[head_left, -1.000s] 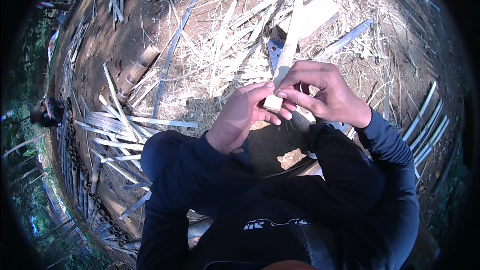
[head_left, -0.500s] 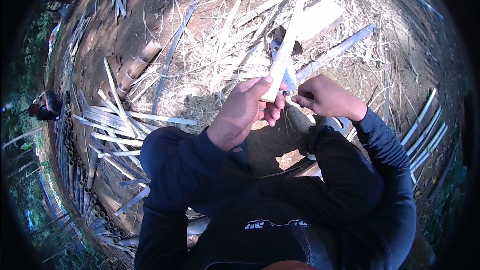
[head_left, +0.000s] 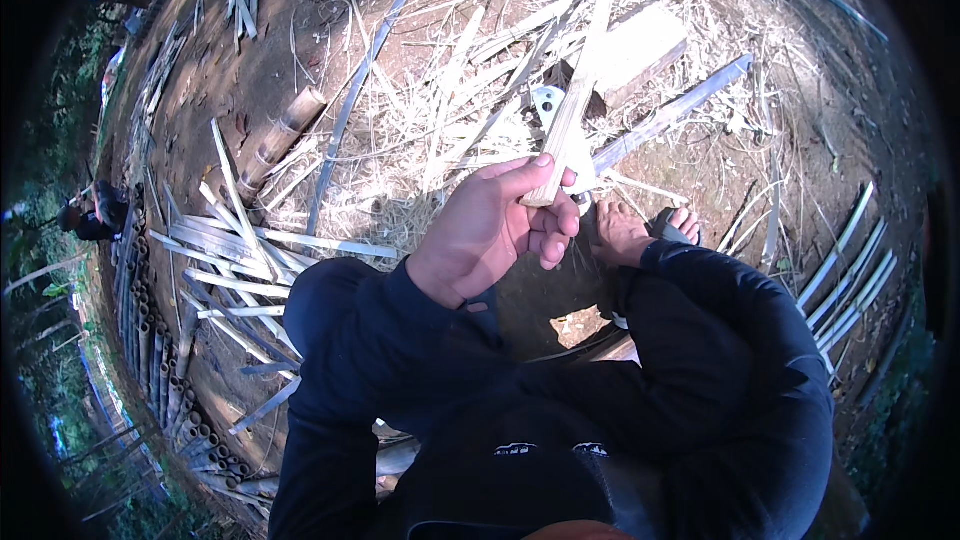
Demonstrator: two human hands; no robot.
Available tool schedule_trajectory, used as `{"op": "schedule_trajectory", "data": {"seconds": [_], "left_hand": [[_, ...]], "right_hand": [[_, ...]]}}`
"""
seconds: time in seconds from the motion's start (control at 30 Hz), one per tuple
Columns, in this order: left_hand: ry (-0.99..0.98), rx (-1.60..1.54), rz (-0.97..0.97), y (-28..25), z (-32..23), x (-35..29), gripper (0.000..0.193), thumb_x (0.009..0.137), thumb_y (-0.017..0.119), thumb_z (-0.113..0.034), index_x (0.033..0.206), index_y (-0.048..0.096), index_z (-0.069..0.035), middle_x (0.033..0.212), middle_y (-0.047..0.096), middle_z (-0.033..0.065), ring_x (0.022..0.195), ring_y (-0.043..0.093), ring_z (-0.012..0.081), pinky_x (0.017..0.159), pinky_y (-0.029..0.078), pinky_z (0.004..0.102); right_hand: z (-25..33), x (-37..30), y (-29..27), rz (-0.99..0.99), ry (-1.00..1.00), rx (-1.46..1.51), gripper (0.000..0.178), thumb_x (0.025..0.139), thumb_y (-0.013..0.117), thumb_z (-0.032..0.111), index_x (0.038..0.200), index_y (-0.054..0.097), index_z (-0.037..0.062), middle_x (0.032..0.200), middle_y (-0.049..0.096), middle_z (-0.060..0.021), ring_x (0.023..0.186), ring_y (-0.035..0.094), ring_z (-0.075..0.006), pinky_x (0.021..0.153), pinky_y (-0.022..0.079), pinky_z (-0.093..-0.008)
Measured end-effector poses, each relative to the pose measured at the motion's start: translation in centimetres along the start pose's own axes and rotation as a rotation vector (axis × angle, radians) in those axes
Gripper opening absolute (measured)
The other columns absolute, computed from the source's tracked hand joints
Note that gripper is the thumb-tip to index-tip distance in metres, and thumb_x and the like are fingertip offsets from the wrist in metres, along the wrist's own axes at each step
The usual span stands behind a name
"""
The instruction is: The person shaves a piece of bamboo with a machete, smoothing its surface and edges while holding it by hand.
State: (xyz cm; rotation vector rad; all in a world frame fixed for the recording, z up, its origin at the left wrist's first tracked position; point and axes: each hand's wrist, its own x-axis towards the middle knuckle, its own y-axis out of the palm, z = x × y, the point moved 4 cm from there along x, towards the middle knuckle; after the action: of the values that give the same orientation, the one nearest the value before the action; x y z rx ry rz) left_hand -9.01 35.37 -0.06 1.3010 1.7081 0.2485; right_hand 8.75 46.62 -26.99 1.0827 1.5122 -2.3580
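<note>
My left hand (head_left: 490,220) is closed around the near end of a long pale bamboo strip (head_left: 580,90), thumb on top and fingers curled below. The strip points away from me, its far end raised over the litter. Behind it shows a broad metal knife blade (head_left: 548,105) with holes near its tip, partly hidden by the strip. My right hand (head_left: 622,232) is closed at the blade's near end, where the handle is covered by the fingers. A sandalled foot (head_left: 685,224) is just right of this hand.
Beyond the strip lies a pale wooden block (head_left: 645,45) among shavings. A grey flat slat (head_left: 680,110) lies right of it. Split bamboo pieces (head_left: 235,255) are heaped at left, near a thick bamboo length (head_left: 285,135). More strips (head_left: 850,285) lie at right. Someone crouches (head_left: 100,212) far left.
My right hand has come down and left from beside the strip onto the knife's handle end. My left hand keeps the strip, whose face has turned slightly.
</note>
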Motion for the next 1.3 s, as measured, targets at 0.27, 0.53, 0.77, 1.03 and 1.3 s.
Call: {"op": "schedule_trajectory", "data": {"seconds": [0.27, 0.53, 0.77, 1.03, 1.3], "left_hand": [[0.011, 0.144, -0.049, -0.4, 1.7, 1.2, 0.033, 0.100, 0.049, -0.019, 0.124, 0.047, 0.003, 0.097, 0.063, 0.0181, 0.070, 0.063, 0.0203, 0.062, 0.053, 0.0326], [-0.084, 0.070, -0.081, -3.6, 2.9, 2.2, 0.026, 0.104, 0.041, -0.019, 0.120, 0.048, 0.000, 0.073, 0.044, 0.0006, 0.048, 0.040, 0.0065, 0.042, 0.033, 0.0201], [-0.091, 0.188, -0.194, -4.3, 3.5, 3.6, 0.031, 0.106, 0.040, -0.025, 0.113, 0.056, 0.000, 0.075, 0.054, 0.0046, 0.051, 0.048, 0.0124, 0.042, 0.039, 0.0286], [-0.019, 0.231, -0.153, -4.6, 2.3, 3.8, 0.026, 0.106, 0.039, -0.025, 0.115, 0.050, -0.003, 0.069, 0.050, 0.0042, 0.050, 0.050, 0.0133, 0.042, 0.039, 0.0269], [-0.184, 0.134, -0.135, -3.8, 5.6, 4.8, 0.022, 0.104, 0.046, -0.026, 0.114, 0.045, -0.006, 0.071, 0.043, -0.0012, 0.044, 0.037, 0.0065, 0.039, 0.033, 0.0257]], "right_hand": [[-0.6, 2.7, 0.3, -0.084, 0.025, 0.506, 0.076, 0.076, 0.075, 0.031, 0.128, 0.037, -0.0097, 0.116, 0.058, -0.0307, 0.108, 0.061, -0.0426, 0.095, 0.049, -0.0453], [-2.0, 0.1, -4.1, -0.269, 0.394, 1.059, 0.050, 0.089, 0.066, 0.042, 0.102, 0.061, -0.0062, 0.077, 0.067, -0.0190, 0.068, 0.068, -0.0308, 0.065, 0.055, -0.0406], [-2.7, -6.1, -6.4, -0.334, 0.413, 1.360, 0.046, 0.093, 0.066, 0.045, 0.082, 0.061, 0.0015, 0.062, 0.059, -0.0039, 0.046, 0.056, -0.0127, 0.045, 0.046, -0.0303], [-5.8, -13.4, -15.5, -0.572, 0.163, 0.586, 0.044, 0.089, 0.069, 0.039, 0.084, 0.066, -0.0042, 0.056, 0.057, -0.0146, 0.051, 0.055, -0.0205, 0.053, 0.044, -0.0379], [-5.8, -15.6, -16.0, -1.016, 0.107, 0.315, 0.021, 0.083, 0.070, 0.016, 0.094, 0.066, -0.0019, 0.068, 0.059, -0.0134, 0.054, 0.058, -0.0212, 0.053, 0.046, -0.0344]]}}
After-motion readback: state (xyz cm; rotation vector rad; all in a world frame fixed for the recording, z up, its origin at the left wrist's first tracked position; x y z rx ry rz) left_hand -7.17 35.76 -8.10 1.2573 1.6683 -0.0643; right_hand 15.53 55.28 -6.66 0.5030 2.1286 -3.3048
